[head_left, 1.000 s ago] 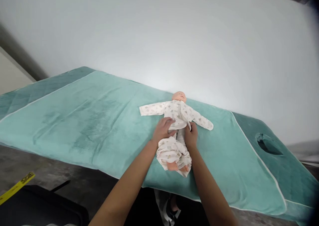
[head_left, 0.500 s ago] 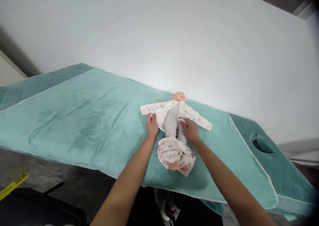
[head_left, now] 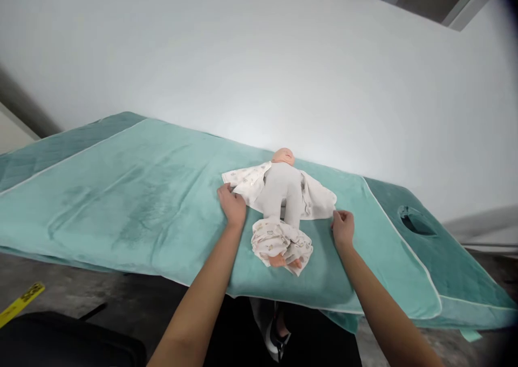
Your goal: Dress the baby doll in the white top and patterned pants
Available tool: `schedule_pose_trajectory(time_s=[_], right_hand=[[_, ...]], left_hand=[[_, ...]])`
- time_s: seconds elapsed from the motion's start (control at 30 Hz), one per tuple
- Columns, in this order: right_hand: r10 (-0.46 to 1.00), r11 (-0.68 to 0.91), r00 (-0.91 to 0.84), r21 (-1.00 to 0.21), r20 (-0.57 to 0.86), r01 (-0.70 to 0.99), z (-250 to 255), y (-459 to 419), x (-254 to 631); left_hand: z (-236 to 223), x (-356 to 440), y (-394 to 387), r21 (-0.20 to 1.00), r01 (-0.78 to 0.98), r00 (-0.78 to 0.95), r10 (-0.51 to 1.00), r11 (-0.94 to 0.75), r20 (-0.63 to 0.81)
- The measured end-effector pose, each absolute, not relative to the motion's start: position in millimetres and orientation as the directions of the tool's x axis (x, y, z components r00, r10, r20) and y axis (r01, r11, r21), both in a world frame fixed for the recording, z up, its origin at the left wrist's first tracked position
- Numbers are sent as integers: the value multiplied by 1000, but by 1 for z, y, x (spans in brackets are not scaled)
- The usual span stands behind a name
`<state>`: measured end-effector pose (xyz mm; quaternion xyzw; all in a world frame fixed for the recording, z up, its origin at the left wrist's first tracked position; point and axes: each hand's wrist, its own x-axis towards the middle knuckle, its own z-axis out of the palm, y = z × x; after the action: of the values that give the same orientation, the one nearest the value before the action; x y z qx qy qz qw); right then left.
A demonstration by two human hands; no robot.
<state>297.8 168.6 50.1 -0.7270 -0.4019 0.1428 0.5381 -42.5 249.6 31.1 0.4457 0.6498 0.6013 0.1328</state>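
Observation:
A baby doll (head_left: 282, 186) with a grey cloth body lies on its back, head toward the wall. Its white patterned baby shirt (head_left: 318, 197) is spread open to both sides, baring the torso. Patterned baby pants (head_left: 275, 240) are bunched around the lower legs, and the feet poke out. My left hand (head_left: 232, 204) is closed at the outer edge of the shirt's left side. At the outer corner of the right side, my right hand (head_left: 343, 226) pinches the shirt's edge, its fingertips partly hidden.
The doll lies on a green plush cover (head_left: 174, 194) over a long padded bed (head_left: 408, 210) with a face hole at right. A white wall (head_left: 243, 59) stands behind. A black chair-like object (head_left: 68, 340) and yellow strip (head_left: 20, 305) are at lower left.
Both hands have moved outward, opening the shirt's front panels to the sides. More of the doll's grey torso shows. The view has shifted slightly.

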Motion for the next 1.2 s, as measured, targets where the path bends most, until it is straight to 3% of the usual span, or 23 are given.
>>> schedule_pose_trajectory(time_s=[0.13,0.27,0.33,0.43,0.63,0.8,0.9,1.0,1.07,1.2], right_hand=[[783,-118,554,-808,282,578,53,164,285],[883,-111,366,-625,295,772,51,161,271],[924,-100,273,-520,266,848,47,160,268],[950,-101,215,-428,228,898,41,162,270],[948,-96,199,-375,247,922,30,167,277],[948,-97,193,-344,255,934,34,165,271],[949,-48,138,-303,284,952,38,163,269],[945,0,88,-268,314,964,39,162,269],[942,11,79,-263,326,965,39,161,269],[943,19,78,-284,324,959,39,161,269]], left_hand=[[38,-32,253,663,746,-338,822,-63,458],[51,-28,264,425,898,-84,906,-112,415],[56,-30,270,346,933,-39,926,-102,376],[58,-33,276,306,951,-68,930,-49,362],[49,-30,279,276,959,-52,921,-62,386],[51,-28,276,358,932,-89,920,-59,383],[54,-34,277,618,783,-236,890,-64,391],[51,-47,283,888,453,-475,823,-77,313],[48,-56,289,941,328,-562,785,-79,262],[43,-61,291,941,319,-605,741,-110,291]])
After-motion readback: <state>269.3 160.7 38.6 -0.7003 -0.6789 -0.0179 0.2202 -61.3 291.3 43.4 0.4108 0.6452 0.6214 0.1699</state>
